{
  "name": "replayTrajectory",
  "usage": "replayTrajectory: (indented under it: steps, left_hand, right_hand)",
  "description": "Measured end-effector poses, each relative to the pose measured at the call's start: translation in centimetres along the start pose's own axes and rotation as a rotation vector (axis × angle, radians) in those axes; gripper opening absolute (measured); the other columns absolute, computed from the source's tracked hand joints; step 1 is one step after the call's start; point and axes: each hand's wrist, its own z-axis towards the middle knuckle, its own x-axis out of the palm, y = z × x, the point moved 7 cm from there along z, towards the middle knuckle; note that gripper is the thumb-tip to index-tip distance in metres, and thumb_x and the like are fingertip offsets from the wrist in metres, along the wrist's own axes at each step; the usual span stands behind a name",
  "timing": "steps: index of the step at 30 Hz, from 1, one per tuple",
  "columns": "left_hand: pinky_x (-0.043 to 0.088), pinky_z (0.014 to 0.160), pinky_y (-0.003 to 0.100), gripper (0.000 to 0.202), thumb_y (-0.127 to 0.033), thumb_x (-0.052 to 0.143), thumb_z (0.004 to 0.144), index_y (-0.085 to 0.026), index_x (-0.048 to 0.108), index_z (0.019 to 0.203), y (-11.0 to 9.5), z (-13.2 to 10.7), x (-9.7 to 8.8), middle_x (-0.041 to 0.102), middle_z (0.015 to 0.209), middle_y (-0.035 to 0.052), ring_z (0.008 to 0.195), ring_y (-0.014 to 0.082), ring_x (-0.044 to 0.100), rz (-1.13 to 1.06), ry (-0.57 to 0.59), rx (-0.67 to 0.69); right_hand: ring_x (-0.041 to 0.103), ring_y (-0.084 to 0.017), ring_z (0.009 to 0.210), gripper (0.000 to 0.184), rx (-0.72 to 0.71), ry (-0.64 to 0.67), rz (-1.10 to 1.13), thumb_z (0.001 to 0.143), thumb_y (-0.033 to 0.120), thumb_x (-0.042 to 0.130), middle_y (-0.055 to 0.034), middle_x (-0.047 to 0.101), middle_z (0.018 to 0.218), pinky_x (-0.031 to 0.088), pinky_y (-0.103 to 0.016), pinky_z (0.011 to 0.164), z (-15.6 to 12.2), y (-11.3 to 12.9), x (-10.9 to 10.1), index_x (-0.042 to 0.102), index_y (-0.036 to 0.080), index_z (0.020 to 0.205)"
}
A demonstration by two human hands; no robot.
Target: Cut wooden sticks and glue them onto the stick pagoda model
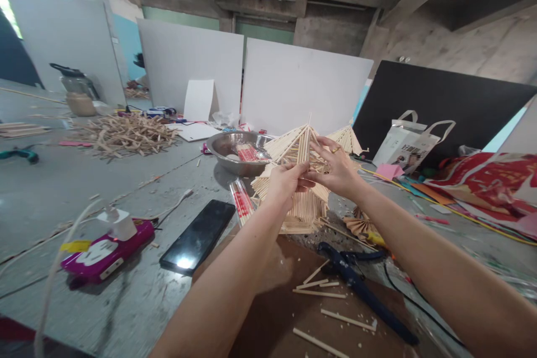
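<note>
A model building of pale wooden sticks (300, 210), with a pitched roof, stands on the grey table in front of me. My left hand (284, 180) is closed in a pinch against the roof's lower edge. My right hand (335, 166), with a ring on one finger, grips the roof from the right side, fingers curled over the sticks. The fingertips of the two hands nearly meet at the roof's middle. Loose cut sticks (321, 288) lie on a brown board (272, 313) near my forearms.
A steel bowl (226, 151) holding red-wrapped chopsticks sits behind the model. A black phone (198, 236), a pink power bank (104, 254) with a white plug, a dark blue glue gun (356, 282), a heap of sticks (126, 134) and white boards are around.
</note>
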Motion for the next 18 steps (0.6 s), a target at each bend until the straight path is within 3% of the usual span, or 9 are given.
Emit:
replayTrajectory:
  steps: [18]
  left_hand:
    - [0.035, 0.039, 0.019, 0.016, -0.027, 0.059, 0.063, -0.013, 0.057, 0.059, 0.08, -0.04, 0.00, 0.060, 0.054, 0.0029, 0.041, 0.0102, 0.055, 0.005, 0.005, -0.004]
  right_hand:
    - [0.029, -0.030, 0.118, 0.069, 0.016, -0.028, 0.021, 0.061, 0.051, 0.059, -0.0107, 0.038, 0.123, 0.025, -0.048, 0.097, 0.17, -0.03, -0.24, 0.043, 0.023, 0.122]
